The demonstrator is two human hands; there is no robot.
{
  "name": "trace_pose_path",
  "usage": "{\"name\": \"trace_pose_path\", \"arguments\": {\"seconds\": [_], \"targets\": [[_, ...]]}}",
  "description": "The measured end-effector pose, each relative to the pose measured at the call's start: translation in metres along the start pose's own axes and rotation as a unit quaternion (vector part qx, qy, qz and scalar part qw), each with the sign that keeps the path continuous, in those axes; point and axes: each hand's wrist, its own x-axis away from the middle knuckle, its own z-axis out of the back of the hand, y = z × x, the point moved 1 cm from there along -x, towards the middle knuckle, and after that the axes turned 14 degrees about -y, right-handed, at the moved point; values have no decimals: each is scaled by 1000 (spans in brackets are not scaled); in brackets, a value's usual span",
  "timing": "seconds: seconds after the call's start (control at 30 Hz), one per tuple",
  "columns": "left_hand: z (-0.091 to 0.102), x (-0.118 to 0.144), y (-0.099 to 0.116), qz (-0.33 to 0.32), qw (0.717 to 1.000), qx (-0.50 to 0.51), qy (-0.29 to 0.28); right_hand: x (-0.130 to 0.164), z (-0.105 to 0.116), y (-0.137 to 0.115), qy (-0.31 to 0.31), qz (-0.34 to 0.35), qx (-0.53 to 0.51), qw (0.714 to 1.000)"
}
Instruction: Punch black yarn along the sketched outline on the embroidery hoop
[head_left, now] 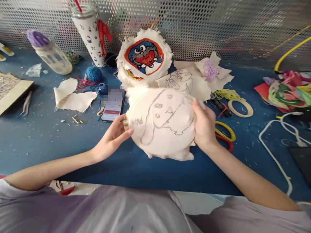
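Note:
Between my two hands is an embroidery hoop (167, 119) stretched with white cloth, a long-eared cartoon figure drawn on it in dark line. My left hand (114, 137) grips the hoop's left rim, thumb on the front and fingers curled behind. Around the right rim my right hand (204, 124) is closed, its fingers mostly hidden behind the cloth. Loose fabric hangs below the hoop's lower edge. A phone (113, 106) lies just beyond my left hand, and scissors (225, 132) with yellow and red handles lie beside my right wrist.
Behind the hoop are a finished embroidery (145, 56), a drawn cloth (179, 81) and a tumbler (89, 35) with a straw. Left lie a bottle (53, 56), blue yarn (94, 74) and cloth scraps (75, 97). Right are a small wooden hoop (240, 114), coloured yarn (286, 90) and a white cable (274, 155).

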Motion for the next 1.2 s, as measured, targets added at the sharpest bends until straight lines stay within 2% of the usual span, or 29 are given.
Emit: {"name": "trace_pose_path", "arguments": {"seconds": [0.07,0.13,0.2,0.27,0.3,0.37,0.43,0.47,0.5,0.53,0.57,0.6,0.67,0.7,0.73,0.83,0.87,0.93,1.1,1.17,1.2], "targets": [[2,3,-6,-26,999,-29,-3,14,-2,3,46,25,24,998],[7,5,-12,-35,996,-76,8,32,2,6,42,13,73,996],[14,6,-16,-30,993,-110,31,48,12,7,-8,-27,164,986],[19,6,-17,-20,991,-121,46,57,27,3,-82,-20,289,954],[21,6,-18,-12,991,-125,46,59,35,0,-101,1,355,930],[22,4,-17,4,989,-140,40,57,49,-9,-42,100,486,867],[19,2,-17,18,985,-167,37,54,52,-18,52,227,532,814],[17,0,-17,21,982,-184,43,52,48,-21,55,259,521,811],[14,-1,-17,23,978,-202,52,52,39,-23,-4,290,497,818],[11,-3,-17,26,974,-218,61,53,28,-23,-108,326,460,819],[7,-4,-18,28,970,-230,70,56,14,-22,-228,361,426,797],[4,-4,-18,28,967,-240,75,59,0,-20,-333,399,400,754],[-2,-5,-20,28,963,-255,79,63,-22,-13,-467,458,378,656],[-4,-5,-21,29,962,-261,78,60,-29,-9,-479,462,381,642],[-5,-4,-23,29,960,-267,79,54,-32,-5,-468,439,405,651],[-7,-3,-25,33,958,-274,74,21,-24,6,-284,303,488,768],[-7,-3,-25,37,959,-272,65,10,-18,9,-244,278,494,787],[-7,-4,-23,51,962,-266,40,-8,-7,14,-205,270,479,810],[-8,-6,-20,73,967,-244,13,-36,15,18,-187,241,422,854],[-8,-6,-20,71,969,-238,10,-49,25,15,-202,212,423,858],[-7,-6,-21,69,969,-236,10,-56,30,13,-207,204,444,848]]}}
